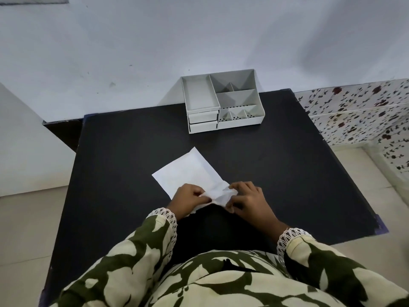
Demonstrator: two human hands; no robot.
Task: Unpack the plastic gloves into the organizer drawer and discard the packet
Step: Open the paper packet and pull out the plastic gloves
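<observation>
A flat white packet (190, 171) lies on the black table (276, 169), slanting from the far left toward me. Its near end is crumpled. My left hand (188, 199) pinches that end from the left and my right hand (247, 201) pinches it from the right, with the crumpled plastic between them. No gloves show outside the packet. The white organizer (223, 100) stands at the table's far edge, with open compartments on top and two small drawers (203, 121) at its front left, both shut.
A pale wall rises behind the table. A floral-patterned surface (358, 111) stands to the right. Tiled floor shows on both sides. The black tabletop spreads between the packet and the organizer.
</observation>
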